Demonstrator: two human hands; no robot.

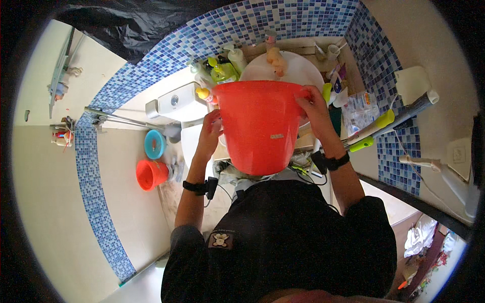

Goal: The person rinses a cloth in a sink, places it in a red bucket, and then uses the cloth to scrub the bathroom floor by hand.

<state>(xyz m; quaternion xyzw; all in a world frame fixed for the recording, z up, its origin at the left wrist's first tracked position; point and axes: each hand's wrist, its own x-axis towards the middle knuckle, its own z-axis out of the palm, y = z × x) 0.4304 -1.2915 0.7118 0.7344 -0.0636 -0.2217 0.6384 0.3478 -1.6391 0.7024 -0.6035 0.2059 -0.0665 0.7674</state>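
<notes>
A large red plastic bucket [258, 126] is held up in front of me, hiding much of the white round sink [273, 63] behind it. My right hand [314, 108] grips the bucket's upper right rim, fingers wrapped round it. My left hand [210, 129] holds the bucket's left side, its fingers curled against it and partly hidden. Black straps with small devices are on both my wrists. Green and white pump bottles [222, 70] and a small yellow-topped bottle [204, 94] stand beside the sink, just behind the bucket.
A toilet [174, 103] is left of the sink. A blue basin [154, 144] and another red bucket [150, 175] lie lower left. Poles with lime-green parts [376, 121] lean at the right, near packets [358, 111] on the counter and a hair dryer [422, 161].
</notes>
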